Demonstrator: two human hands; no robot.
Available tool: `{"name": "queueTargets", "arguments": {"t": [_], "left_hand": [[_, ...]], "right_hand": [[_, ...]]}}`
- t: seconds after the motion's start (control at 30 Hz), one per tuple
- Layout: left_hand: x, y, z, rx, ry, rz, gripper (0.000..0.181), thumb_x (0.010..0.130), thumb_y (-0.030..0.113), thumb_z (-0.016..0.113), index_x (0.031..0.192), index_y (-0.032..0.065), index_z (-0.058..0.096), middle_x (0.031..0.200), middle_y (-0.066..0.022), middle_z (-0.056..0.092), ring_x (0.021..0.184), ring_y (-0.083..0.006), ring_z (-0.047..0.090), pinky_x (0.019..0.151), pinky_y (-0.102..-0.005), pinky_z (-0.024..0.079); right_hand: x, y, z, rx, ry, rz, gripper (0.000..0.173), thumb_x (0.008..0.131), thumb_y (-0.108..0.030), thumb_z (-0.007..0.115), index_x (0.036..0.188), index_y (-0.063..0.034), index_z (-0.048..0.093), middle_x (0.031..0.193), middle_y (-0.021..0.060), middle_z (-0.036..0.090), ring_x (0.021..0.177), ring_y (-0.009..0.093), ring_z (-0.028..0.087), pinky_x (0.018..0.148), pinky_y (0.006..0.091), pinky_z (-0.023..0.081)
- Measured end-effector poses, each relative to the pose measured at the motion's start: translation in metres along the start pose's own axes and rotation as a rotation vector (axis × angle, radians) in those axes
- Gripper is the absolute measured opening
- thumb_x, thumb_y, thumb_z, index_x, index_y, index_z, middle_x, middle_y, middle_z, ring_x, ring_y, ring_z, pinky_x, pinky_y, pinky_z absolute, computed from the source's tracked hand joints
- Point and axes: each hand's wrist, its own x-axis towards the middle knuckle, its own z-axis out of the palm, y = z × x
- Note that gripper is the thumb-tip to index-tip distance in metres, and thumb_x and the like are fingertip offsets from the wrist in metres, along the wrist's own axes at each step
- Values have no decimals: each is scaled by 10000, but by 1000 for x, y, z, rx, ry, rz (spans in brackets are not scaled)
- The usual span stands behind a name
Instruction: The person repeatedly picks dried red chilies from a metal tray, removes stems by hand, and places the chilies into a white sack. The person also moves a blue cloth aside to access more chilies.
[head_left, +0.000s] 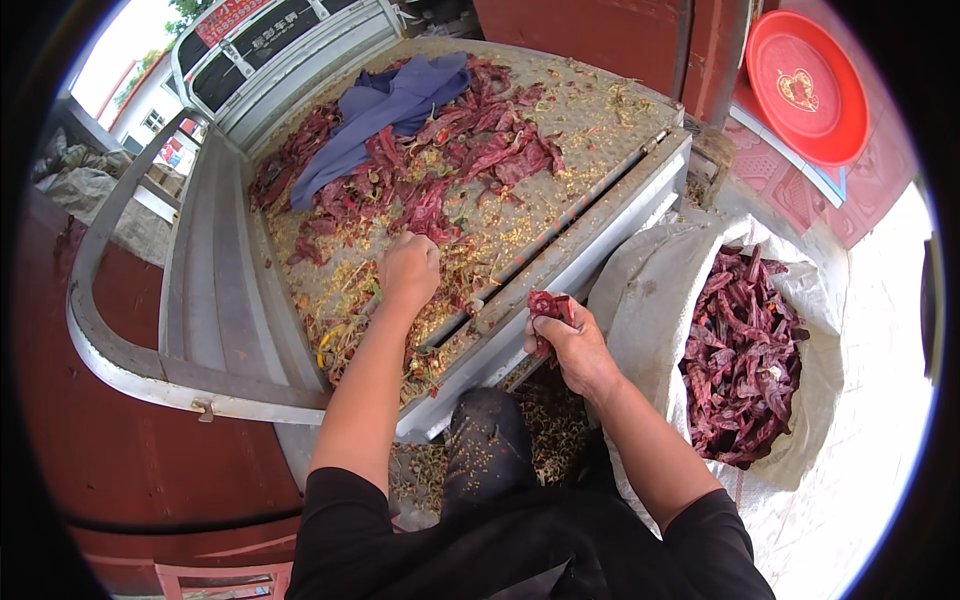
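My right hand (574, 341) grips a small bunch of dried red chili peppers (551, 309) beside the rear edge of the truck bed. Over the bed, my left hand (409, 271) has curled fingers at the near end of the pile of dried chilies (491, 146). Its fingertips are hidden, so whether it pinches a pepper is unclear. Yellow seeds, stems and pepper scraps lie scattered around it on the bed (585, 82). Right of my right hand stands a white woven sack (645, 277), its mouth rolled back, holding many dried chilies (739, 352).
A blue-grey cloth (397, 97) lies across the pile. The metal side rail (97, 300) curves along the left, and the tailgate edge (600, 232) runs before me. A red plastic basin (806, 90) sits at the upper right. Debris covers the ground by my knee (487, 442).
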Motion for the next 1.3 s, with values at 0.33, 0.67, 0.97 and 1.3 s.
{"name": "queueTargets", "arguments": {"t": [0.33, 0.67, 0.97, 1.3], "left_hand": [[-94, 71, -85, -172, -124, 568, 103, 896, 99, 609, 963, 33, 568, 909, -156, 637, 887, -361, 628, 811, -468, 485], [-119, 95, -93, -160, 59, 581, 105, 829, 88, 669, 826, 65, 567, 813, -98, 610, 788, -317, 628, 717, -443, 469], [-132, 128, -75, -291, 313, 393, 121, 840, 101, 657, 806, 81, 542, 736, -81, 597, 704, -300, 630, 663, -430, 464], [-135, 110, -95, -380, 120, 498, 110, 859, 136, 700, 876, 71, 613, 769, -85, 606, 734, -316, 639, 685, -436, 498]], "right_hand": [[5, -16, 16, -285, -210, -127, 330, 916, -342, 776, 1055, -59, 679, 823, -49, 581, 720, 70, 493, 655, 256, 427], [-20, -15, 24, -255, -127, -47, 106, 953, -152, 656, 957, -50, 684, 809, 10, 641, 646, 112, 578, 607, 290, 462], [-34, 6, 44, 513, 65, -50, 90, 959, -135, 675, 912, -66, 641, 756, 7, 607, 591, 120, 548, 537, 274, 418], [-44, -30, 11, -460, -181, -176, 173, 931, -175, 725, 972, -21, 659, 810, 12, 623, 695, 133, 566, 648, 306, 479]]}}
